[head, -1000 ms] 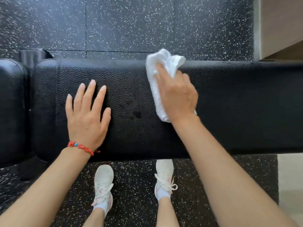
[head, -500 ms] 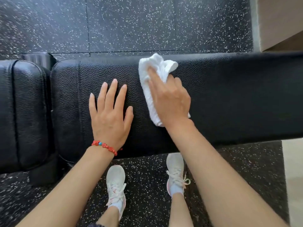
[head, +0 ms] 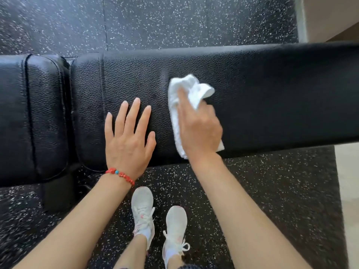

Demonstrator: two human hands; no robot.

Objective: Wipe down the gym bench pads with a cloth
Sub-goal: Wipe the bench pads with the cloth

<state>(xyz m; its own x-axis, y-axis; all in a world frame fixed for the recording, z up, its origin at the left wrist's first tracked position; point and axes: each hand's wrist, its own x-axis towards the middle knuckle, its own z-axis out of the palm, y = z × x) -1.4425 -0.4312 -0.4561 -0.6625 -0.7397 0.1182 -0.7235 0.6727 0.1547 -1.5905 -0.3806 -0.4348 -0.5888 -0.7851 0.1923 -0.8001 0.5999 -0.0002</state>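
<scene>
A single head-worn wide-angle view looks steeply down from above the standing person, close over the long black bench pad (head: 262,90) crossing the frame. The speckled floor (head: 174,22) lies beyond it, and the person's own white shoes (head: 142,208) show below.

cloth (head: 189,98) pulled back from far edge

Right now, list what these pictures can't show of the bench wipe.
- Head view: the long bench pad is cut off by the right edge.
- Pad surface under the white cloth and right hand: covered.
- Left hand hides its patch.
- Cloth blurred by motion.
</scene>
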